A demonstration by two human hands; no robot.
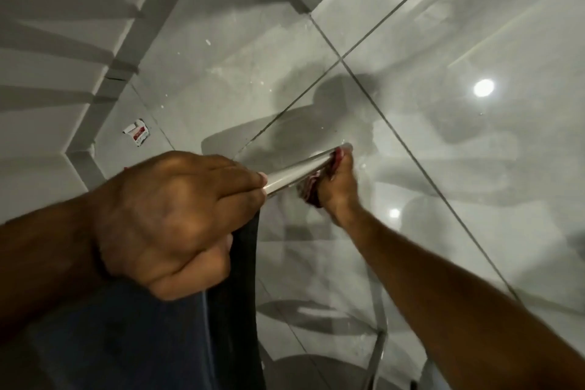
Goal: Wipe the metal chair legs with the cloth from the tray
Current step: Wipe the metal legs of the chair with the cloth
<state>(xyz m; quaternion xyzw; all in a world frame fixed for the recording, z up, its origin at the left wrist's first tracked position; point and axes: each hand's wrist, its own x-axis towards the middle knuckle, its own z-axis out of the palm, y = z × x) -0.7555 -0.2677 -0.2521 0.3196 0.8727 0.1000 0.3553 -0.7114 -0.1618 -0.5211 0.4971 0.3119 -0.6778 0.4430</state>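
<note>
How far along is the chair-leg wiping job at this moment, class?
Done: the cloth is already in the right hand, so fetching is over. In hand: that cloth is pressed near the far end of a metal chair leg that the left hand steadies. Left: another leg, lower down, looks untouched.

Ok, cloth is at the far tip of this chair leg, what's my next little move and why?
Probably draw the cloth back along the metal leg toward your left hand, since the right hand holds it at the far end and the bare stretch between looks unwiped.
</note>
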